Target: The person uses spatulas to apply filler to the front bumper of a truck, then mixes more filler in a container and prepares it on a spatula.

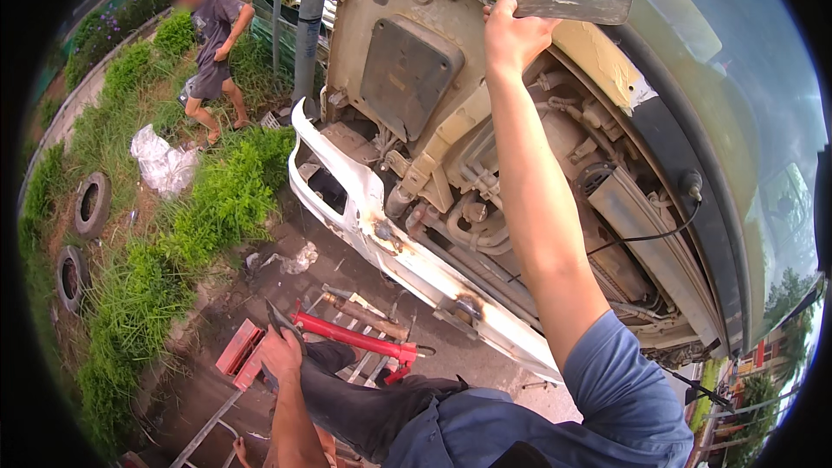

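My right hand point(516, 35) is raised to the cream-painted body edge point(611, 56), closed on a dark flat pad point(579, 5). My left hand point(282, 353) is low by my bent dark-trousered leg, fingers curled round a dark object point(279, 319) that is too small to identify, beside a red metal box point(238, 347). Below the raised body panel lie exposed pipes and brackets point(472, 212) and a white bumper point(368, 230) with dark, rough patches, hanging at an angle. A black cable point(659, 234) crosses behind my right arm.
A person point(208, 43) walks on the grassy verge at left, near a plastic bag point(165, 160) and two tyres point(92, 204). Grey poles point(308, 43) stand beside the vehicle. A red jack point(355, 329), a metal ladder point(204, 433) and another person's hand point(238, 449) are low down. A windscreen point(763, 121) curves at right.
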The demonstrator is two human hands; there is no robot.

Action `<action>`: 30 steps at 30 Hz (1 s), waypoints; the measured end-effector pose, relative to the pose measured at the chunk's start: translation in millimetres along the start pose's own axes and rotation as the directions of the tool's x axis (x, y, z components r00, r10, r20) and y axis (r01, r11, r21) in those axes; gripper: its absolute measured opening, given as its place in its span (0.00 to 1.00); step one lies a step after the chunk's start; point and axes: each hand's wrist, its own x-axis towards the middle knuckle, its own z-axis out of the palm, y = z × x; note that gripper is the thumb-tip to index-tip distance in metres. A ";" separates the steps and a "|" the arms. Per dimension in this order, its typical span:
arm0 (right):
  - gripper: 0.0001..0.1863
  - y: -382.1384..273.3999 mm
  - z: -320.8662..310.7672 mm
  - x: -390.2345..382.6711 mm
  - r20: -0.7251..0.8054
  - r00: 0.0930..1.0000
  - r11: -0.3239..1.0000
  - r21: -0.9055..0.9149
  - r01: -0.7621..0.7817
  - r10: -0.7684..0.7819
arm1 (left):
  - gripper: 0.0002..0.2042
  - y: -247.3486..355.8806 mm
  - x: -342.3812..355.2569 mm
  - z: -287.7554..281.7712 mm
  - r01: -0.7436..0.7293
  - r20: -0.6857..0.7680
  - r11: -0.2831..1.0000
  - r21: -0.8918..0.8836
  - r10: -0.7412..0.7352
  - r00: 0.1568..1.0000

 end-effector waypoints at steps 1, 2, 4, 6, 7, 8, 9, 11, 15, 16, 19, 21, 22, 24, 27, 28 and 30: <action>0.26 1.5 2.9 -0.9 0.000 1.000 1.000 0.002 0.001 -0.001 | 0.12 0.0 0.3 -0.4 0.004 0.003 1.000 0.010 -0.004 1.000; 0.25 1.5 5.1 -1.8 -0.019 1.000 1.000 0.018 -0.012 0.012 | 0.12 0.3 0.3 -0.1 0.007 0.008 1.000 0.020 -0.007 1.000; 0.25 1.3 6.9 -1.4 -0.038 0.999 0.999 0.034 -0.021 0.023 | 0.12 0.1 0.5 1.4 0.010 0.012 1.000 -0.001 -0.010 1.000; 0.21 -5.6 10.1 -4.4 -0.039 0.995 0.992 0.081 -0.092 0.095 | 0.12 -3.4 -0.4 1.7 0.019 0.014 1.000 -0.013 -0.019 1.000; 0.21 -8.5 9.9 -6.9 -0.038 0.995 0.992 0.083 -0.094 0.097 | 0.12 -4.8 -0.7 2.5 0.018 0.004 1.000 0.001 -0.018 1.000; 0.18 -16.1 7.7 -11.8 -0.091 0.992 0.987 0.144 -0.070 0.084 | 0.12 -5.6 -1.0 2.8 0.019 -0.007 1.000 0.013 -0.019 1.000; 0.15 -21.0 2.3 -16.4 -0.147 0.987 0.979 0.198 -0.039 0.070 | 0.12 -4.2 -1.4 2.0 0.019 -0.006 1.000 0.010 -0.019 1.000; 0.14 -24.8 -17.4 -23.6 -0.119 0.992 0.985 0.169 -0.025 0.045 | 0.12 -1.0 -1.7 -1.8 0.028 -0.012 0.999 -0.022 -0.029 1.000; 0.10 -17.4 -41.0 -30.5 -0.023 1.000 0.997 -0.071 0.019 -0.020 | 0.12 -7.8 -1.6 0.1 0.033 -0.017 0.999 -0.029 -0.034 0.999; 0.10 -4.7 -40.8 -27.3 -0.020 1.000 0.998 -0.068 0.018 -0.019 | 0.12 -11.0 -2.0 1.4 0.043 -0.011 0.999 -0.032 -0.043 0.999; 0.11 32.3 -49.9 -2.9 0.027 0.973 0.940 -0.253 0.228 -0.229 | 0.11 -6.4 -1.0 6.0 0.039 0.006 0.999 -0.034 -0.039 0.999; 0.13 31.9 -53.8 5.8 0.065 0.964 0.913 -0.310 0.265 -0.258 | 0.11 -7.0 -0.7 5.7 0.045 0.007 0.999 -0.026 -0.045 0.999; 0.13 32.5 -54.5 11.5 0.071 0.968 0.911 -0.327 0.252 -0.242 | 0.11 -6.9 -0.4 5.9 0.039 0.000 0.999 -0.032 -0.039 0.999; 0.14 33.6 -53.1 17.1 0.094 0.968 0.918 -0.305 0.251 -0.234 | 0.11 -5.6 -1.8 5.2 0.032 0.000 0.999 -0.035 -0.032 0.999; 0.15 28.2 -51.3 20.4 0.132 0.970 0.912 -0.335 0.236 -0.202 | 0.11 -2.9 -1.9 2.4 0.043 0.012 0.998 -0.037 -0.042 0.999; 0.15 26.1 -51.5 20.5 0.143 0.969 0.913 -0.330 0.239 -0.202 | 0.11 -2.6 -1.9 2.1 0.036 0.013 0.999 -0.039 -0.036 0.999; 0.15 24.0 -49.5 21.6 0.153 0.967 0.916 -0.320 0.243 -0.203 | 0.11 -3.6 -1.9 2.5 0.033 0.011 0.999 -0.040 -0.032 0.999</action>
